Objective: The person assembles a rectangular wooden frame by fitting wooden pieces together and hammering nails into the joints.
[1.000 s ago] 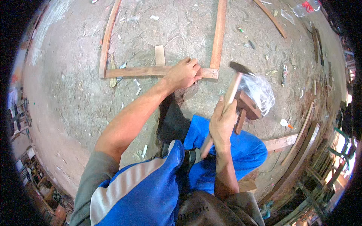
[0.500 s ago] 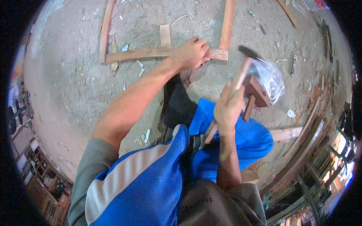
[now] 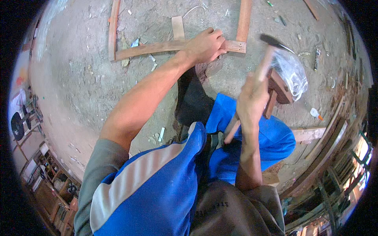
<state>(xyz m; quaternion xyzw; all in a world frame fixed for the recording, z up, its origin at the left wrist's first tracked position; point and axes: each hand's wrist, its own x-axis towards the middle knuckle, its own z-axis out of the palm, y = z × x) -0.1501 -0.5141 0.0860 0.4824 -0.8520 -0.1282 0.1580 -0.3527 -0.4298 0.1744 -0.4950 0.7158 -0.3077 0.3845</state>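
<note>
My right hand (image 3: 252, 102) is closed round the pale handle of a hammer (image 3: 263, 67), its dark head raised and slightly blurred above the floor. At the far middle my left hand (image 3: 206, 45) grips the right part of a brown wooden rail (image 3: 151, 48), fingers curled over it. This rail lies crosswise on the floor between two longer wooden pieces, the right one (image 3: 243, 21) meeting it near its end. A short flat piece of wood (image 3: 178, 27) stands out from its far side. What the left fingertips pinch is hidden.
A clear plastic bag (image 3: 293, 74) and a brown mallet-shaped wooden block (image 3: 279, 87) lie right of the hammer. A small white bottle (image 3: 315, 113) with an orange tip is farther right. Planks (image 3: 330, 145) line the right side. My foot in black (image 3: 193, 98) rests below the rail.
The whole view has shifted, so things sit higher and farther right. The hammer has moved slightly up and to the right; my left hand stays on the rail.
</note>
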